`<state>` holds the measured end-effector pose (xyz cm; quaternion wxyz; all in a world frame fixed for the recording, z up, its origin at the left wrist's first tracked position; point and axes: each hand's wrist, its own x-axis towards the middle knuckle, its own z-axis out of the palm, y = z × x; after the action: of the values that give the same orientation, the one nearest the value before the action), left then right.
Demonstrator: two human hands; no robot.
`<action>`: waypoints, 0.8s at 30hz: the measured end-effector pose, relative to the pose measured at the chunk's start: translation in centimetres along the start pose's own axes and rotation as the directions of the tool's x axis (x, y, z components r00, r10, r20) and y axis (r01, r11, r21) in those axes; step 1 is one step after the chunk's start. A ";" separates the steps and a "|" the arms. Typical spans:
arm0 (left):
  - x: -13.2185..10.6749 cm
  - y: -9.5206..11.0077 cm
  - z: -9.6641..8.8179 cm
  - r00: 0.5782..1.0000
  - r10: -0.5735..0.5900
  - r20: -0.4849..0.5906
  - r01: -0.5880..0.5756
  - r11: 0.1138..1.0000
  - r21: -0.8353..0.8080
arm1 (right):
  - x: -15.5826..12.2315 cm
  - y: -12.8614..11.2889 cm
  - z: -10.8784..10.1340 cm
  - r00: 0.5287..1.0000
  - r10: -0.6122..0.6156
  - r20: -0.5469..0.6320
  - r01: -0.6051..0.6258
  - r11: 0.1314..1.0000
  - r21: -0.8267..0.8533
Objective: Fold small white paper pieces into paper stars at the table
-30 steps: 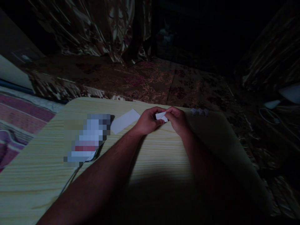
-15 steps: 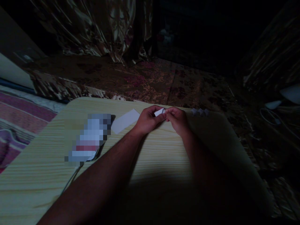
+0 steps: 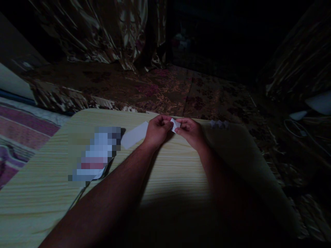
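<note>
Between my two hands, just above the far part of the wooden table, is a small folded piece of white paper point(image 3: 175, 124). My left hand point(image 3: 159, 129) pinches its left side with thumb and fingers. From the other side my right hand point(image 3: 190, 130) grips the right edge, its thumb on the lower front. A crease line shows across the paper's face. Left of my left hand a flat white strip of paper point(image 3: 134, 135) lies on the table, its right end close to the hand. Several small folded paper pieces point(image 3: 219, 124) stand in a row right of my right hand.
A pixelated, phone-like device point(image 3: 97, 155) with a cable point(image 3: 76, 199) lies on the left of the pale wood-grain table point(image 3: 176, 175). Beyond the far edge are a patterned cloth surface point(image 3: 155, 86) and curtains point(image 3: 108, 34). A white cable point(image 3: 300, 129) hangs at the right.
The folded paper has turned between my fingers, now showing a creased pointed face. My right thumb has shifted onto its lower front, and my left hand has moved slightly left.
</note>
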<state>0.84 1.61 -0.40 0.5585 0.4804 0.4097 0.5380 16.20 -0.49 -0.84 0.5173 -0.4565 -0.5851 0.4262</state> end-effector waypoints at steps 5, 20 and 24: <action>0.0 -0.1 -0.1 0.998 0.047 -0.041 -0.046 0.999 0.020 | 0.0 0.1 0.2 1.000 -0.014 -0.007 0.014 0.998 -0.065; -0.3 -0.3 0.2 0.998 0.057 0.011 -0.058 0.992 0.108 | 0.3 0.0 -0.3 0.982 0.050 -0.185 -0.049 0.999 0.010; -0.5 -0.2 0.4 0.995 0.062 0.077 -0.072 0.989 0.132 | 0.4 0.2 -0.4 0.984 0.067 -0.164 -0.058 0.997 0.056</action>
<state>1.18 1.06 -0.53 0.5209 0.5497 0.4081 0.5099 16.62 -0.03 -0.87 0.5620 -0.4953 -0.5144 0.4174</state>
